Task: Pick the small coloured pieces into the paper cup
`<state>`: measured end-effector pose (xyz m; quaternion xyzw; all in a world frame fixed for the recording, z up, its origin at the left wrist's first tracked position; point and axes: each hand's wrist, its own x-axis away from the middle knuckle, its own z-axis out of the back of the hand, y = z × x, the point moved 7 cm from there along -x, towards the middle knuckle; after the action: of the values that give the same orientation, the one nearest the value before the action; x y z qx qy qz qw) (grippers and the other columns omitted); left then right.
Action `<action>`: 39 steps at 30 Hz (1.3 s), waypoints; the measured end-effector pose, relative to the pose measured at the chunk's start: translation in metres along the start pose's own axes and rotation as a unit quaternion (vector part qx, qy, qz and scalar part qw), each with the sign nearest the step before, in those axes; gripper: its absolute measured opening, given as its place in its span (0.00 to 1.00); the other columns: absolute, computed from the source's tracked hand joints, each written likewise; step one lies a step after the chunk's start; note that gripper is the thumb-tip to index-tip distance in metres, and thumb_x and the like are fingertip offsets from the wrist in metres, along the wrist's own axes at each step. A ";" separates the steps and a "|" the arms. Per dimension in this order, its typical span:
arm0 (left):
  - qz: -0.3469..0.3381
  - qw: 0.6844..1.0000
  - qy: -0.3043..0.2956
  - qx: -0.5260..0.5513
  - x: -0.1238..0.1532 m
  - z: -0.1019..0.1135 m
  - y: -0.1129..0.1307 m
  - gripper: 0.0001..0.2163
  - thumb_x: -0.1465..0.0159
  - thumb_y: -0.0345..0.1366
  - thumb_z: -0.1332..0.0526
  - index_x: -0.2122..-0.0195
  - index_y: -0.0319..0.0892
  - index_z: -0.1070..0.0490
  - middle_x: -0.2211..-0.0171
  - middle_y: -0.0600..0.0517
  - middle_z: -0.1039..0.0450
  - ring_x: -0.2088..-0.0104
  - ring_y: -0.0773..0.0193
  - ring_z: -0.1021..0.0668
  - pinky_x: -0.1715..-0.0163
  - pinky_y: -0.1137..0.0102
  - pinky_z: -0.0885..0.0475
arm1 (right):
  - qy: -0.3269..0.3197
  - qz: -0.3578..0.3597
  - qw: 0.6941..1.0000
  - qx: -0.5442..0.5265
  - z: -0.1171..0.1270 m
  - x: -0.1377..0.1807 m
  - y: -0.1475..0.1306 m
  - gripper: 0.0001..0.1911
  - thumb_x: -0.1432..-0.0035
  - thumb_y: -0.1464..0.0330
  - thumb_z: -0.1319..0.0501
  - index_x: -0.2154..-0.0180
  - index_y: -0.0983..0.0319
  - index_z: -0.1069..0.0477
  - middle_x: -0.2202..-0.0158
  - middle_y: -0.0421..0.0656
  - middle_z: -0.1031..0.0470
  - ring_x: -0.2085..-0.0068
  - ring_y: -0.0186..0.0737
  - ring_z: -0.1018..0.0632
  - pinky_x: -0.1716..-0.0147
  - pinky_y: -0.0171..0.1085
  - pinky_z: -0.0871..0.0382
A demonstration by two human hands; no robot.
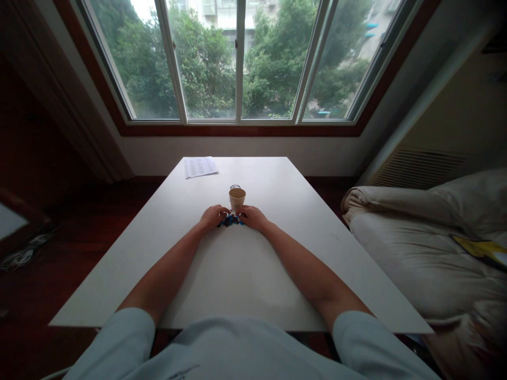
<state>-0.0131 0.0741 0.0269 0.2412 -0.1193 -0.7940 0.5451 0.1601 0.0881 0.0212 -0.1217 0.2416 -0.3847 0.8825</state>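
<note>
A small heap of blue and black pieces (230,220) lies on the white table (233,274), too small to make out their kind. Just behind it a light brown paper cup (237,196) stands upright with its mouth up. My left hand (214,216) rests at the left side of the heap, fingers reaching over its edge and apart. On the opposite side my right hand (253,216) has its fingers drawn together at the heap, close to the cup's base. Whatever is between those fingertips is too small to tell.
Behind the cup a thin dark loop (235,186) shows in part. Printed sheets of paper (201,167) lie at the table's far left corner. To the right is a beige padded couch (404,253) with a yellow and black item (481,248). A window spans the far wall.
</note>
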 end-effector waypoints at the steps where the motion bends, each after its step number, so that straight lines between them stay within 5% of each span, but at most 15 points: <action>1: 0.002 1.000 0.001 -0.001 0.000 0.000 0.000 0.14 0.35 0.34 0.43 0.55 0.51 0.19 0.62 0.50 0.24 0.63 0.62 0.24 0.58 0.69 0.30 | -0.001 0.000 1.000 0.002 0.000 0.000 0.000 0.12 0.44 0.71 0.39 0.59 0.56 0.21 0.61 0.41 0.21 0.66 0.37 0.26 0.63 0.33 0.36; 15: 0.044 0.996 0.034 -0.072 0.001 0.006 -0.010 0.15 0.32 0.34 0.46 0.55 0.51 0.20 0.61 0.48 0.26 0.60 0.60 0.24 0.59 0.68 0.31 | -0.008 -0.037 0.997 0.062 0.009 0.002 -0.004 0.08 0.39 0.67 0.41 0.60 0.58 0.23 0.58 0.43 0.24 0.62 0.38 0.25 0.64 0.33 0.38; 29: 0.072 0.991 0.067 -0.091 0.003 0.013 -0.018 0.11 0.37 0.32 0.42 0.59 0.47 0.21 0.61 0.49 0.27 0.60 0.60 0.25 0.59 0.69 0.31 | 0.006 0.001 1.000 0.003 0.007 0.002 -0.004 0.07 0.42 0.70 0.39 0.61 0.57 0.23 0.60 0.41 0.24 0.65 0.36 0.26 0.65 0.33 0.36; 39: 0.092 0.989 0.063 -0.097 0.004 0.014 -0.017 0.09 0.36 0.34 0.42 0.60 0.46 0.22 0.61 0.48 0.26 0.59 0.60 0.25 0.59 0.68 0.31 | 0.101 0.013 0.994 -0.035 0.018 0.004 -0.007 0.05 0.41 0.71 0.42 0.64 0.59 0.27 0.65 0.40 0.25 0.68 0.34 0.28 0.65 0.33 0.36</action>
<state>-0.0347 0.0756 0.0300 0.2249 -0.0286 -0.7314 0.6431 0.1675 0.0811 0.0383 -0.1102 0.3443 -0.3746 0.8538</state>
